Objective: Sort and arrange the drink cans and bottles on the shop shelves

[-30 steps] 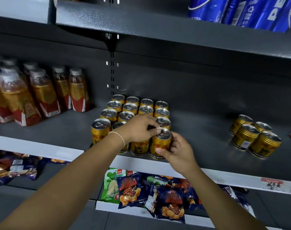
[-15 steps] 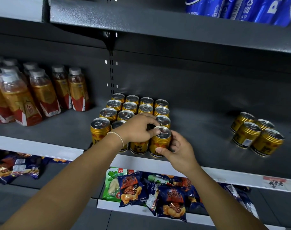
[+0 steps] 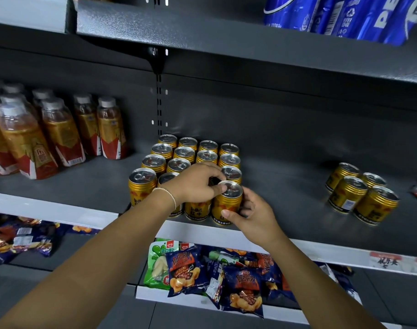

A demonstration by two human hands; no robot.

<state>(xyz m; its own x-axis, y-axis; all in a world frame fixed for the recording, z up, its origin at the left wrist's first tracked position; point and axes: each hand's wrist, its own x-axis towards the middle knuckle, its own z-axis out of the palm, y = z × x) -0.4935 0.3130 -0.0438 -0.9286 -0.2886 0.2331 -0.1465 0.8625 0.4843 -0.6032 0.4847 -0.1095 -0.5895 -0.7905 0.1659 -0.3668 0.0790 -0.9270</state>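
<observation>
Cans (image 3: 199, 211) half hidden behind left hand (image 3: 193, 184), right hand (image 3: 252, 217).

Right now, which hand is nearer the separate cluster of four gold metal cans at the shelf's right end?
Right. The right hand grips the front gold can on its side facing the cluster; the left hand holds that can's top, farther left.

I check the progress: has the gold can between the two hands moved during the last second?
No. The gold can stands as before at the front edge of the shelf, touching the neighbour can, with the left hand and right hand on it.
</observation>
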